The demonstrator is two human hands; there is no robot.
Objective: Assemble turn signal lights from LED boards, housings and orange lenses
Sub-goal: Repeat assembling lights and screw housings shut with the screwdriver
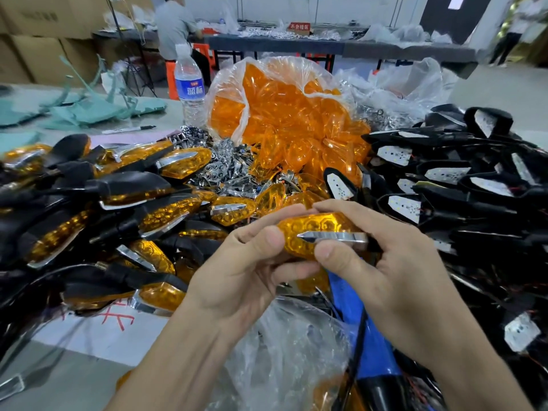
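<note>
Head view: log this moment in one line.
left hand: grips turn signal light | right hand: grips same light | finished lights: left | housings with LED boards: right

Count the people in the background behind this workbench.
2. A person in grey is at the far table, upper left; a person in white stands at the far right edge. Others may be hidden.

Assembled lights (pixel 127 188) left; housings (pixel 462 188) right
</note>
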